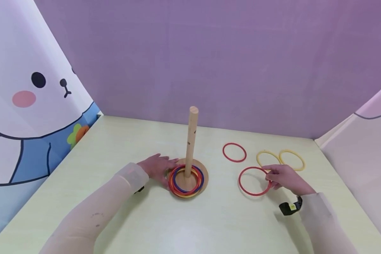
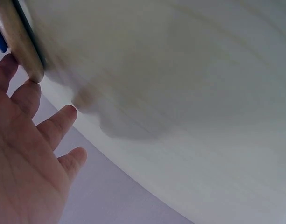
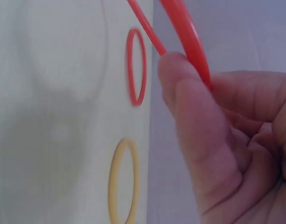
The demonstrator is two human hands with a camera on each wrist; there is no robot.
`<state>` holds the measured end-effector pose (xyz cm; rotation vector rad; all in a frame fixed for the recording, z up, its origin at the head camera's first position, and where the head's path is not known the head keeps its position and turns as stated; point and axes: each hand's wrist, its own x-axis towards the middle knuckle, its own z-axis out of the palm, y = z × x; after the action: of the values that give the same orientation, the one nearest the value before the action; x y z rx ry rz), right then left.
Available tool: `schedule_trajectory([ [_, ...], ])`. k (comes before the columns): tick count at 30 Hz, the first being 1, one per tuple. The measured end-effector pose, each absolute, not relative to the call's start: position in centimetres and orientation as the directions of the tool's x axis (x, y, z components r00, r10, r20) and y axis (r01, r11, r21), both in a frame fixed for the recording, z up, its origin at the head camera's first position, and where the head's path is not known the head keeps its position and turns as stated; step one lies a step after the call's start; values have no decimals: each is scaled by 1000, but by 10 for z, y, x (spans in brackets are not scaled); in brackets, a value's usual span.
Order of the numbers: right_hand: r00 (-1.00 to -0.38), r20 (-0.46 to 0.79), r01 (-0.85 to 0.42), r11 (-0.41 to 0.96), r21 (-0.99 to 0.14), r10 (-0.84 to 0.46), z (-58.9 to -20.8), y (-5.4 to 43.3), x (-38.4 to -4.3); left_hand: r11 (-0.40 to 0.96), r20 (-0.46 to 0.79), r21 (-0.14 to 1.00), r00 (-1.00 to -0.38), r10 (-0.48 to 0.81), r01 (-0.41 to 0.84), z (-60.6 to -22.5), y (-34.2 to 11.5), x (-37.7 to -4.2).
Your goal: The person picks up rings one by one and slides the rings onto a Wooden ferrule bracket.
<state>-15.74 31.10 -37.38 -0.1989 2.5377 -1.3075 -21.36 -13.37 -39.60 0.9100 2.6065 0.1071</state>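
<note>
A wooden peg (image 1: 191, 141) stands upright on a round wooden base (image 1: 204, 165). Several red, blue and yellow rings (image 1: 203, 178) lie stacked round its foot. My left hand (image 1: 158, 167) is at the base's left side, fingers spread, fingertips touching the edge of the base (image 2: 22, 42) in the left wrist view. To the right, my right hand (image 1: 284, 177) pinches a red ring (image 1: 240, 181) between thumb and fingers. In the right wrist view that ring (image 3: 187, 35) is held above the table, and its shadow falls on the tabletop.
Another red ring (image 1: 223, 151) lies flat right of the peg. Two yellow rings (image 1: 258, 155) (image 1: 304, 164) lie side by side behind my right hand. A purple backdrop (image 1: 241, 70) rises behind the table (image 1: 130, 137), and a printed cloth (image 1: 50, 116) hangs on the left.
</note>
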Motion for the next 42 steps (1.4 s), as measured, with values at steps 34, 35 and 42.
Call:
schedule_trajectory([
  [34, -958, 212, -264, 301, -916, -195, -307, 233, -145, 785, -321, 141, -722, 613, 604, -396, -133, -213],
  [35, -952, 236, -284, 281, -917, -193, -303, 231, -144, 780, -320, 135, -718, 618, 611, -396, -133, -213],
  [42, -909, 372, -389, 63, -919, -190, -277, 217, -141, 768, -316, 120, -709, 630, 629, -394, -132, -213],
])
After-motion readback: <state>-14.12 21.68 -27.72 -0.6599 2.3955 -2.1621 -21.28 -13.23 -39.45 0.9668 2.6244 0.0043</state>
